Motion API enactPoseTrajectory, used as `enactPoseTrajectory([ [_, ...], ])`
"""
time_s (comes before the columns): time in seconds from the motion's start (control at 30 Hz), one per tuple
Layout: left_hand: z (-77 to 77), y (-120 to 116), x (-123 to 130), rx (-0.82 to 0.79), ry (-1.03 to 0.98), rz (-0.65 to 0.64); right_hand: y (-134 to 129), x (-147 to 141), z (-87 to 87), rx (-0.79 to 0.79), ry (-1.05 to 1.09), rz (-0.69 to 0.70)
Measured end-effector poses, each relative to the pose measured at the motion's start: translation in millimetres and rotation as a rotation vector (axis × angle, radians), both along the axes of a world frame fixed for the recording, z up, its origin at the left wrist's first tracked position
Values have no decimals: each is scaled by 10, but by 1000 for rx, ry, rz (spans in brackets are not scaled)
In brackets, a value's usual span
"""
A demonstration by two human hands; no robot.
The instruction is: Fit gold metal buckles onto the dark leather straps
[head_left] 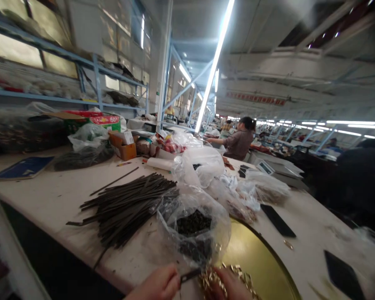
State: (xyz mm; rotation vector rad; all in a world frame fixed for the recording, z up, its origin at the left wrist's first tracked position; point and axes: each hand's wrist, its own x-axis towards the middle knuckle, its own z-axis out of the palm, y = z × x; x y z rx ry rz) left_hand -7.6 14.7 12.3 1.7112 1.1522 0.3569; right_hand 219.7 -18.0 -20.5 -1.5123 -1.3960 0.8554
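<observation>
At the bottom edge, my left hand is closed, thumb and finger pinching a short dark strip that points right. My right hand reaches into a heap of small shiny gold metal pieces on a round gold tray; its fingertips are hidden among them. Just beyond the hands stands an open clear plastic bag holding many small black bits. Left of the bag lies a loose pile of long dark strips.
Behind the bag are more plastic bags and a white roll. A blue booklet and an orange box lie at left. Dark flat pieces rest at right. Another person sits farther along the table.
</observation>
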Motion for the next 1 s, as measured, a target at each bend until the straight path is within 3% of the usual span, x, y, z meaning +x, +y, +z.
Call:
enactPoseTrajectory([
  [0.1,19,-38,1,-42,-32,14,-81,267,5,2,-671,82],
  [0.17,57,-45,-4,-90,-41,-21,-132,408,2,-24,-866,181],
  [0.23,119,-46,-17,-123,-43,-28,-182,506,2,-15,-913,212],
  [0.4,250,-81,3,-182,-9,-27,-188,543,67,-16,-856,91],
  [0.57,203,-104,92,-93,-57,-60,89,349,123,-149,-779,136],
  [0.73,188,-150,66,-90,-52,-49,242,263,79,-183,-637,129],
  [0.9,188,-82,163,-20,-49,-14,115,233,169,-210,-408,98],
  [1.0,220,18,327,51,-80,0,15,117,282,-254,-56,141],
])
